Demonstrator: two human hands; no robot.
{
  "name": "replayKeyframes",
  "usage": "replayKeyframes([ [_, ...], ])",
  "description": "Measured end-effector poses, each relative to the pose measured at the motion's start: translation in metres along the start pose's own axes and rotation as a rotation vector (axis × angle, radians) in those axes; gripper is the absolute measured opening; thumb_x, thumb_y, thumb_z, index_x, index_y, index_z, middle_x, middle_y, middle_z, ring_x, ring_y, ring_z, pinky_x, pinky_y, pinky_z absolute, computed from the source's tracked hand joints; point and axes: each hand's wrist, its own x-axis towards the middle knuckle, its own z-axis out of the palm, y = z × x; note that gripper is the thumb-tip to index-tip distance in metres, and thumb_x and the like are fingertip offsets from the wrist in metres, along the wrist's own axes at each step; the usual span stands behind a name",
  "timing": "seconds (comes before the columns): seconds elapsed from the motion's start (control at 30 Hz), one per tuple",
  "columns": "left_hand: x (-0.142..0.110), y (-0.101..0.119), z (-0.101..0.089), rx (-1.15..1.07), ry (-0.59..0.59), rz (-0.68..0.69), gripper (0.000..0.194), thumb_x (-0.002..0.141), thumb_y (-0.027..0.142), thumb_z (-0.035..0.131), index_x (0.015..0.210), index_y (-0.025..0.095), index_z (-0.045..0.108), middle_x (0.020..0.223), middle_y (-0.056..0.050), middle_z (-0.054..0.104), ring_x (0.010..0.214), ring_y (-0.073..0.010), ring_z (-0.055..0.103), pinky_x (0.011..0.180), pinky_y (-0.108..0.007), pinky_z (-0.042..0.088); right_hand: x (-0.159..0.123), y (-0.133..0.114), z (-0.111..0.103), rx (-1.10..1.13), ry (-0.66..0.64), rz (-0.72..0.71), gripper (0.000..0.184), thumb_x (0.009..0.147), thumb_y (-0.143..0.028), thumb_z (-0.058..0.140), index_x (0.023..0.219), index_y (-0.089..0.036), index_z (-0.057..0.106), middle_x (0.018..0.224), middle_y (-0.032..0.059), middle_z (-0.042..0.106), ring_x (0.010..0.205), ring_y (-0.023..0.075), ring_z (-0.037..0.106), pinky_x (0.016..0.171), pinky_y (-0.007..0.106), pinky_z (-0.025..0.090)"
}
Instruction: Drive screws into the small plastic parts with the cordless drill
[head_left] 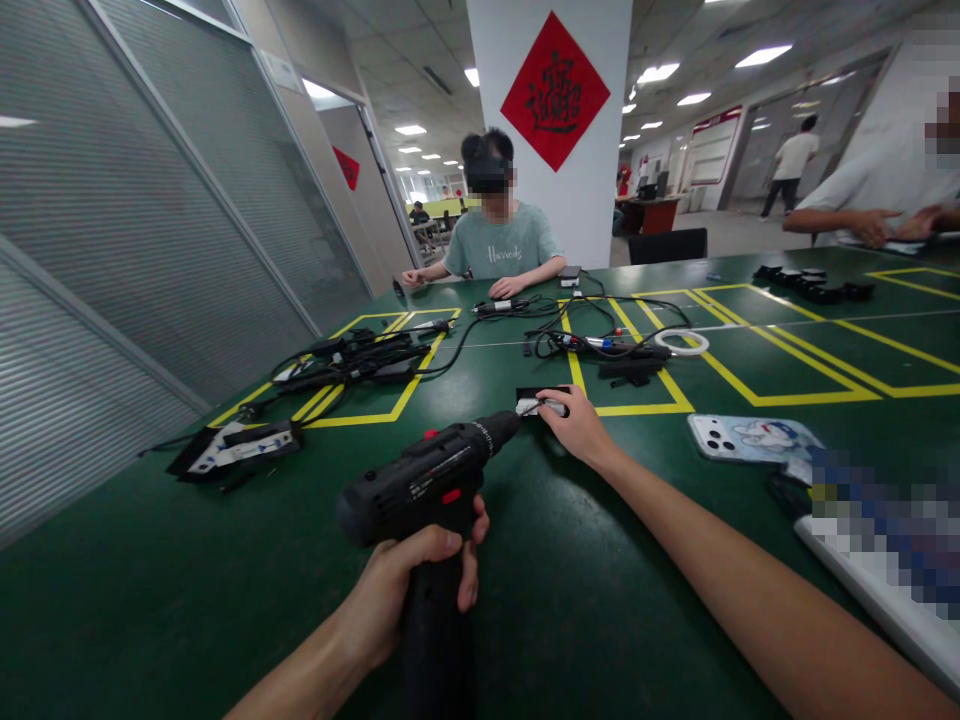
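Observation:
My left hand (409, 590) is wrapped round the grip of a black cordless drill (420, 478), whose nose points right and away toward a small black and white part (536, 402) on the green table (225, 600). My right hand (577, 425) reaches forward and pinches that part, holding it down on the table just beyond the drill's tip. The drill's tip sits at the part's left end; whether it touches is hard to tell.
A phone in a cartoon case (750, 438) lies to the right. Black parts and cables (345, 362) lie at left and mid-table, with a white ring (681, 342). A person (499, 240) sits across; another person's arm (862, 215) is at far right. Yellow tape (757, 385) marks rectangles.

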Motion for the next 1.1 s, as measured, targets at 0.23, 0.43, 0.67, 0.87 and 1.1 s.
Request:
replayKeyframes([
  [0.23, 0.001, -0.001, 0.0, -0.007, 0.011, 0.001, 0.031, 0.077, 0.021, 0.042, 0.106, 0.012, 0.048, 0.083, -0.008, 0.058, 0.048, -0.0124, 0.051, 0.057, -0.031, 0.041, 0.001, 0.0, -0.002, 0.0, -0.015, -0.009, 0.026, 0.081, -0.03, 0.053, 0.102, -0.023, 0.067, 0.106, 0.0059, 0.053, 0.104, 0.0187, 0.053, 0.096, 0.032, 0.037],
  [0.43, 0.0, 0.005, 0.003, 0.039, 0.029, -0.024, 0.03, 0.076, 0.021, 0.043, 0.103, 0.011, 0.049, 0.079, -0.007, 0.058, 0.048, -0.0134, 0.052, 0.057, -0.032, 0.041, 0.001, -0.001, -0.002, -0.003, -0.028, -0.017, 0.027, 0.08, -0.029, 0.054, 0.104, -0.024, 0.065, 0.108, 0.0065, 0.051, 0.104, 0.0188, 0.052, 0.096, 0.033, 0.038],
  [0.67, -0.001, 0.003, 0.005, 0.061, 0.084, -0.013, 0.024, 0.075, 0.022, 0.047, 0.097, 0.013, 0.052, 0.077, -0.003, 0.054, 0.046, -0.0121, 0.052, 0.054, -0.029, 0.04, -0.001, 0.002, -0.002, -0.001, -0.051, -0.033, 0.033, 0.076, -0.024, 0.059, 0.109, -0.023, 0.063, 0.112, 0.0067, 0.048, 0.103, 0.0182, 0.053, 0.097, 0.033, 0.038],
  [0.87, 0.001, 0.002, 0.007, 0.067, 0.066, -0.004, 0.027, 0.077, 0.022, 0.046, 0.102, 0.013, 0.052, 0.082, -0.004, 0.055, 0.048, -0.0114, 0.053, 0.054, -0.029, 0.04, 0.001, 0.005, -0.001, -0.01, -0.046, -0.043, 0.032, 0.077, -0.025, 0.059, 0.108, -0.024, 0.063, 0.11, 0.0067, 0.048, 0.103, 0.0186, 0.053, 0.097, 0.035, 0.038],
  [1.1, 0.004, 0.006, 0.014, 0.056, 0.099, 0.002, 0.034, 0.073, 0.02, 0.048, 0.106, 0.013, 0.054, 0.088, -0.007, 0.059, 0.05, -0.0117, 0.054, 0.056, -0.029, 0.042, 0.007, 0.013, 0.001, -0.03, -0.045, -0.068, 0.033, 0.076, -0.025, 0.06, 0.109, -0.025, 0.063, 0.109, 0.0061, 0.049, 0.103, 0.018, 0.052, 0.096, 0.033, 0.039],
])
